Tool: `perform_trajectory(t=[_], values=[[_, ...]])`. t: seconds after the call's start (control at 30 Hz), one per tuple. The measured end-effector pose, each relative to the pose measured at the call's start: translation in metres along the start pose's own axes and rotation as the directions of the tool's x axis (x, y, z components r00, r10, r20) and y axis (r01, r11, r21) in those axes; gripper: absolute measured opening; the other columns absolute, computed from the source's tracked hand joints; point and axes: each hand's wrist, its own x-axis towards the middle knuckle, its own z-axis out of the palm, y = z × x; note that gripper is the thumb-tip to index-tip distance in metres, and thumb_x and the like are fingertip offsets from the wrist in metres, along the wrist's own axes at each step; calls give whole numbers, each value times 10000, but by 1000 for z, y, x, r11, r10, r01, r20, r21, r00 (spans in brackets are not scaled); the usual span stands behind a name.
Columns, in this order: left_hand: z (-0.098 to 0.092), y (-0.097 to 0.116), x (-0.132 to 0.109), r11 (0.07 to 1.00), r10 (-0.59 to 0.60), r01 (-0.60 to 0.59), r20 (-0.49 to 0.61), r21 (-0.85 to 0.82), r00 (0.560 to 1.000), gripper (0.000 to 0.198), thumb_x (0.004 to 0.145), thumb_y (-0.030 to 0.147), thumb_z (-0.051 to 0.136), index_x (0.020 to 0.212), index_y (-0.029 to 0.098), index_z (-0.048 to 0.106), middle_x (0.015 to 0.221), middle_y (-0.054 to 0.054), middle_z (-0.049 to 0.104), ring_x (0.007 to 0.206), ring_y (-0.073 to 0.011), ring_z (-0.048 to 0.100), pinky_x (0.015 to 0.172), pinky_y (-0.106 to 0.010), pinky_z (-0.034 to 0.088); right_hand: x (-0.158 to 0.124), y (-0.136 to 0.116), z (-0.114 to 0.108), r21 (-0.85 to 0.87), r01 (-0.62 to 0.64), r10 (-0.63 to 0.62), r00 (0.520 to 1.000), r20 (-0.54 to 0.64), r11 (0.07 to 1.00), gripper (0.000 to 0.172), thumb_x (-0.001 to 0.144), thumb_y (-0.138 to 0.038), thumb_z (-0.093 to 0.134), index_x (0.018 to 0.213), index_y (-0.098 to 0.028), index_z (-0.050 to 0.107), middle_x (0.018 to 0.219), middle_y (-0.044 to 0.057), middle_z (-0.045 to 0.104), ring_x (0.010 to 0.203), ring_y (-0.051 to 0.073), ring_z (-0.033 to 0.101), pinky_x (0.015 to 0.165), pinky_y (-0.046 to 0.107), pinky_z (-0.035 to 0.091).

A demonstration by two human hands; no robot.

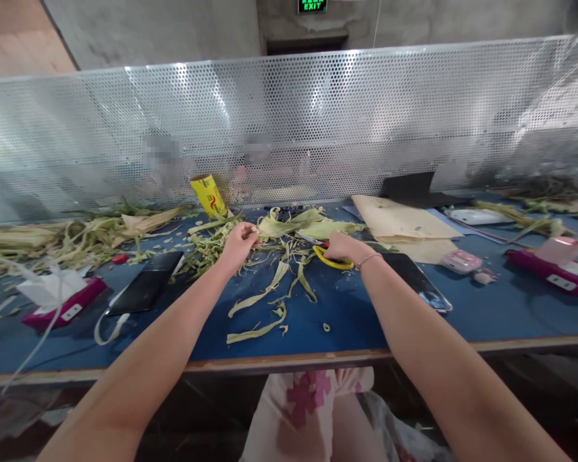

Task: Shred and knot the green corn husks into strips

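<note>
My left hand (241, 242) is closed in a pinch on the left end of a pale green corn husk (282, 226). To its right, my right hand (343, 245) is wrapped around a pair of scissors with yellow handles (334, 262). The scissor blades point left toward the husk, and their tips are hard to make out against it. Another husk piece (330, 229) lies just beyond the scissors. A heap of cut husk strips (212, 247) lies beside my left hand, and loose strips (255, 333) are scattered nearer the table's front edge.
A yellow tube (209, 196) stands by the perforated metal screen (318, 115). On the blue table (298, 343), a black phone (147, 282) with a white cable lies left. Right are another phone (417, 282), brown paper (404, 221), a pink case (462, 261) and a purple box (553, 273).
</note>
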Motion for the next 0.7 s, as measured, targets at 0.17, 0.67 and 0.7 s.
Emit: perform_trajectory(t=[0.17, 0.67, 0.7], values=[[-5, -5, 4, 995, 60, -59, -17, 82, 998, 124, 624, 135, 603, 719, 166, 529, 699, 0, 578, 519, -94, 528, 561, -246, 440, 7, 6, 0, 36, -6, 11, 987, -160, 999, 390, 664, -203, 550, 1027, -66, 503, 926, 212, 626, 830, 273, 605, 620, 299, 439], [-14, -24, 18, 995, 92, -85, -216, 42, 972, 64, 695, 209, 546, 718, 159, 512, 667, -8, 569, 520, -95, 488, 540, -239, 399, -13, -32, 24, 18, 532, -505, 812, -293, 846, 393, 783, -459, 460, 1037, -160, 454, 814, 74, 617, 636, 162, 551, 549, 233, 344], [-14, -23, 18, 996, 92, -85, -218, 42, 972, 57, 698, 204, 541, 717, 157, 514, 657, -8, 567, 519, -96, 488, 541, -239, 398, -14, -33, 24, 7, 534, -509, 810, -291, 846, 382, 787, -451, 460, 1033, -159, 460, 807, 71, 616, 626, 157, 547, 544, 231, 336]])
